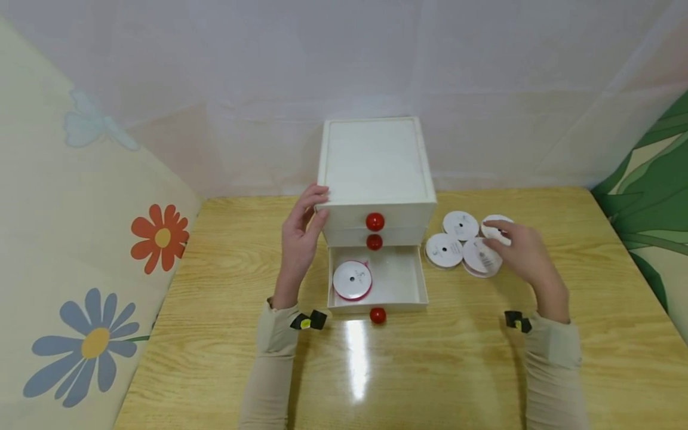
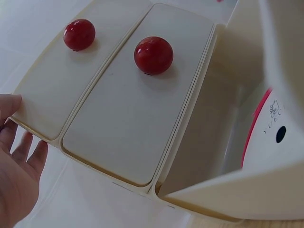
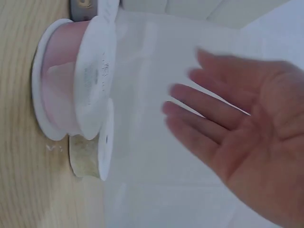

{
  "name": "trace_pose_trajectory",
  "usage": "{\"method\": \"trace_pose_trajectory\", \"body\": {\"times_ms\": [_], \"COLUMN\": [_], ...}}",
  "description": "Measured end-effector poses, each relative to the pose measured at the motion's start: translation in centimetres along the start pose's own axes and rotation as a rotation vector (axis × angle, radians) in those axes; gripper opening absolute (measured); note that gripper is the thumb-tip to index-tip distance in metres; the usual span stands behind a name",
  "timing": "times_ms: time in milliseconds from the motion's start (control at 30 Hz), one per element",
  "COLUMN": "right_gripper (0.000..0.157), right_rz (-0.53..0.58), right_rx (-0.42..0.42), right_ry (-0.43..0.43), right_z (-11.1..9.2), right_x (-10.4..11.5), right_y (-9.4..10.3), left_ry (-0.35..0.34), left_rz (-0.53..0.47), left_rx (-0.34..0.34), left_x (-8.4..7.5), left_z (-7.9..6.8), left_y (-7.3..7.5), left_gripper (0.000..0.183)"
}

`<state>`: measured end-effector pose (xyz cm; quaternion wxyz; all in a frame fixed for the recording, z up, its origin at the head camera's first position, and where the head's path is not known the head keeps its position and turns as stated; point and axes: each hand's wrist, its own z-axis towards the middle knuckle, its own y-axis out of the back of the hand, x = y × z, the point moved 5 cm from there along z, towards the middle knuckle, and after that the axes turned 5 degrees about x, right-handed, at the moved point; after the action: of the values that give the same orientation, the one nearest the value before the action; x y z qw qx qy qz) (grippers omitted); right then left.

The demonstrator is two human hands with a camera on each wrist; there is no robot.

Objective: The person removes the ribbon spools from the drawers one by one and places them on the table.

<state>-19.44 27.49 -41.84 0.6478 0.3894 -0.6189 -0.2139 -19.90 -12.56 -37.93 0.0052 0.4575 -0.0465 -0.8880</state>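
Observation:
My left hand grips the front left edge of a white drawer cabinet, with the thumb on the front and the other fingers along the side. The cabinet's bottom drawer is pulled out. In its left half lies a white ribbon spool with a pink-red edge. Above the spools to the cabinet's right hovers my right hand, fingers spread and holding nothing. Nearest to it is a spool of pale pink ribbon; a spool of beige ribbon is behind that one.
Two more white-faced spools lie close to the cabinet. Its two upper drawers are closed, each with a red round knob. A pale cloth backdrop hangs behind the wooden table.

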Motion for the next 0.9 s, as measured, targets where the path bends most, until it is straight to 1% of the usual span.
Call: {"method": "trace_pose_trajectory", "body": {"times_ms": [100,200,267,333,500,767,900], "right_gripper": [0.031,0.023,0.019,0.017,0.015,0.016,0.016], "right_rz": [0.024,0.040,0.042,0.046,0.061,0.050,0.038], "right_rx": [-0.207,-0.368,-0.440,-0.476,-0.478,-0.420,-0.387], "right_ry": [0.059,0.117,0.150,0.185,0.262,0.284,0.318], "right_z": [-0.5,-0.9,-1.1,-1.3,-1.5,-1.7,-1.5], "right_x": [0.7,1.3,1.8,2.4,4.3,6.3,7.2], "right_y": [1.0,1.7,2.0,2.0,1.8,1.0,0.3], "left_ry": [0.000,-0.003,-0.005,-0.006,-0.007,-0.006,-0.006], "left_rz": [0.002,0.000,0.001,0.002,0.003,0.007,0.012], "left_rx": [0.001,0.002,0.003,0.002,0.003,0.007,0.008], "left_x": [0.0,0.0,0.0,0.0,0.0,0.0,0.0], "left_z": [0.0,0.0,0.0,0.0,0.0,0.0,0.0], "left_y": [0.0,0.0,0.0,0.0,0.0,0.0,0.0], "left_gripper": [0.020,0.020,0.020,0.020,0.020,0.020,0.020]}}
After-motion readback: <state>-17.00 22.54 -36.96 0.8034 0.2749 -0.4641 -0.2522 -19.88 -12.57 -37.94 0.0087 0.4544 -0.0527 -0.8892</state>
